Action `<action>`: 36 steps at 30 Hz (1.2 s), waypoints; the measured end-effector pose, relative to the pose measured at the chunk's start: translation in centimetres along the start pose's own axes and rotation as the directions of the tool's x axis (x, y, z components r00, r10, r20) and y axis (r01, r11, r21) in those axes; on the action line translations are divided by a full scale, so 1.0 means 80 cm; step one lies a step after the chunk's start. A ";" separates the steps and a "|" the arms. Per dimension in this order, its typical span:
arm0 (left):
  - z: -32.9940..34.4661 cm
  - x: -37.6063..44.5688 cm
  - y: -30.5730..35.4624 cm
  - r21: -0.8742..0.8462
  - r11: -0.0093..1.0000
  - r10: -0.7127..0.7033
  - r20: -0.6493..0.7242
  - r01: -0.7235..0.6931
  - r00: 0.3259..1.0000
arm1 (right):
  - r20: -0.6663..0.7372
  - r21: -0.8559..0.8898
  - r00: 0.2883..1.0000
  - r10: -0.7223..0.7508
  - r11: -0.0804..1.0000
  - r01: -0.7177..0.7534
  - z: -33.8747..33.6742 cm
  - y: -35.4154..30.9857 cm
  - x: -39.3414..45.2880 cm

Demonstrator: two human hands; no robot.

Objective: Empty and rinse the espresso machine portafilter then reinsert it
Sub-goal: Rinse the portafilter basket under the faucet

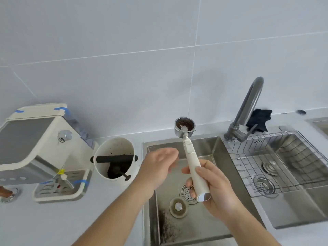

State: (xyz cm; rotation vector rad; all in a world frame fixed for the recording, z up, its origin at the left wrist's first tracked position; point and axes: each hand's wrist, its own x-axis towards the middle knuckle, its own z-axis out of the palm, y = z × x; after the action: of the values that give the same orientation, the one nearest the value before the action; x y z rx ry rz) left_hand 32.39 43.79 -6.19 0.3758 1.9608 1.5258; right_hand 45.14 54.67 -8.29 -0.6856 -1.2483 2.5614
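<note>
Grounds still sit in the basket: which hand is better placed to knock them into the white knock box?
Right. The right hand already grips the portafilter handle, basket up over the sink. The left hand is open and empty, though nearer the knock box.

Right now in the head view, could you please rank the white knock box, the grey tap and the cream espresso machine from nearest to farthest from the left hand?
From the left hand:
1. White knock box, just left.
2. Grey tap, right, behind the sink.
3. Cream espresso machine, far left.
</note>
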 end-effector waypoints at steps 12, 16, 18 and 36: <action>0.139 0.028 -0.008 0.009 0.980 -0.201 0.041 0.200 0.979 | -0.187 -0.046 0.982 -0.032 0.999 0.024 -0.102 0.006 -0.008; 0.165 0.041 -0.017 -0.027 0.967 -0.251 0.049 0.253 0.967 | -0.217 -0.165 0.974 -0.062 0.986 0.026 -0.126 0.009 -0.006; 0.175 0.048 -0.021 -0.068 0.957 -0.277 0.059 0.280 0.959 | -0.218 -0.215 0.974 -0.067 0.976 0.019 -0.138 0.009 -0.005; 0.184 0.076 -0.032 -0.106 0.931 -0.340 0.088 0.348 0.936 | -0.304 -0.947 0.810 -0.502 0.249 -0.202 -0.307 -0.168 0.192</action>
State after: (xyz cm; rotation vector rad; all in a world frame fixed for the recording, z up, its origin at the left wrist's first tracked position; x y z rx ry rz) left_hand 37.25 57.86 -12.47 0.0269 1.7609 1.3739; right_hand 43.73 85.74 -15.65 -1.2770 -2.3849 0.8740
